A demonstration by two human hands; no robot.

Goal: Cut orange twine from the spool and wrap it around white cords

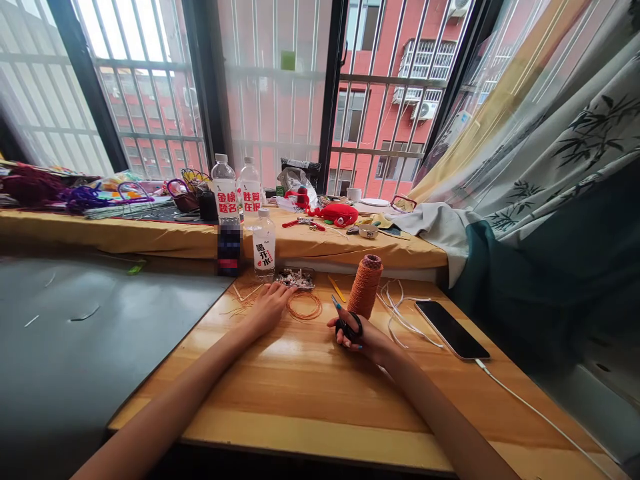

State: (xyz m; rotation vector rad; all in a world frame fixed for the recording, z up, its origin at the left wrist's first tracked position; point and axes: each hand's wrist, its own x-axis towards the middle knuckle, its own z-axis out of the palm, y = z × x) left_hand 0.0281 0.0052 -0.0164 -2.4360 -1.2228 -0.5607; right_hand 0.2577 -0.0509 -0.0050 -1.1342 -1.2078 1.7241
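Note:
My left hand [273,305] rests palm down on the wooden table, fingers stretched out and holding nothing that I can see. Its fingertips lie between a coil of thin orange cord [320,308] and a clear box of small pieces [303,275]. Loose orange cord ends spread just left of that hand. My right hand [363,337] is closed round black-handled scissors [354,325], their blades pointing up and away from me. Directly behind it stands a cone of orange cord [367,283], upright. A yellow pointed tool [337,289] lies between the box and the cone.
A black phone [453,330] with a white charging cable lies at the right, beside white cords [400,313]. A water bottle [264,247] stands behind the box. On the cloth-covered sill are more bottles, red-handled pliers [303,223] and a red crocheted item [340,214].

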